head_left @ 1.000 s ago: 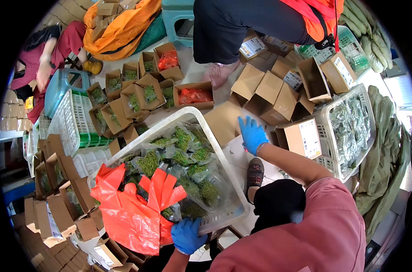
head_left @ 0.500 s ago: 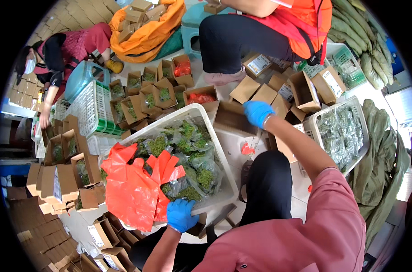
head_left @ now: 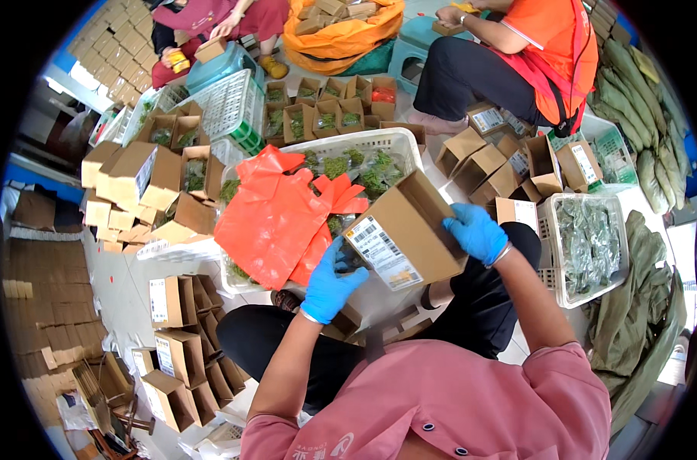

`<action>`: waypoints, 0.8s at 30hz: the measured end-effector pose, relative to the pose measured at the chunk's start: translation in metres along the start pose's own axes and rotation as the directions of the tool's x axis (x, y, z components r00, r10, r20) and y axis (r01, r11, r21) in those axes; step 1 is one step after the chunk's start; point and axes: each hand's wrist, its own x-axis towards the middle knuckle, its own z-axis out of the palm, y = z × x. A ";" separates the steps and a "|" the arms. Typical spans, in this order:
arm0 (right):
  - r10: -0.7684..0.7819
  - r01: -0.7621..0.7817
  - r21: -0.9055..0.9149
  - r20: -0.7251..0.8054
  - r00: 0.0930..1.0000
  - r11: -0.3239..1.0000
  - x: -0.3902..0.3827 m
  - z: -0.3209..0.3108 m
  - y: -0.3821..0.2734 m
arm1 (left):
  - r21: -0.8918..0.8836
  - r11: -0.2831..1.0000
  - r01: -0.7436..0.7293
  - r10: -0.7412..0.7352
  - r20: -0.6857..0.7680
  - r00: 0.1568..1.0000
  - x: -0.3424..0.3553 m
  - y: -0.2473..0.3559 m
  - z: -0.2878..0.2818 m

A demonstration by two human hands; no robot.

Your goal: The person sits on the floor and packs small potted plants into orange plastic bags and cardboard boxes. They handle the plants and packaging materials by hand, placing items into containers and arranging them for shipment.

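Observation:
My right hand [head_left: 478,233], in a blue glove, grips the right edge of an open cardboard box [head_left: 406,222]. This box is tilted above the near right part of a white plastic crate [head_left: 410,146], its labelled side facing me. My left hand [head_left: 330,282], also gloved in blue, is at the box's lower left edge with fingers and thumb apart; whether it touches the cardboard is hard to tell. Red plastic bags [head_left: 275,218] lie over the crate's left side. Beside them, clear bags of green sprig-like plants [head_left: 375,172] fill the crate, partly hidden by the box.
Labelled cardboard boxes [head_left: 181,356] stand stacked at my left, and more [head_left: 501,165] at the right. A white crate of clear bags [head_left: 590,245] sits by my right knee. Two co-workers sit ahead, near an orange sack [head_left: 341,42] of flat boxes.
My right hand has lifted the cardboard box from the floor and brought it in toward me. My left hand has left the crate's rim. The view has shifted; the left co-worker now holds a small box.

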 end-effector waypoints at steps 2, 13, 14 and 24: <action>0.006 -0.007 0.021 0.039 0.999 1.000 -0.010 0.016 -0.013 | -0.165 0.981 0.100 -0.099 0.010 0.995 -0.003 -0.019 -0.009; -0.105 0.055 -0.224 -0.220 0.970 0.973 0.031 0.009 -0.002 | 0.720 0.692 -0.055 0.426 -0.346 0.836 0.002 -0.014 -0.051; -0.068 0.000 -0.289 -0.224 0.972 0.957 0.039 0.000 -0.007 | 0.804 0.590 0.077 0.387 -0.365 0.847 0.010 -0.006 -0.056; 0.242 -0.433 -0.472 -0.413 0.878 0.768 0.097 -0.030 0.171 | 0.919 0.312 0.240 0.182 -0.306 0.935 0.032 -0.030 -0.090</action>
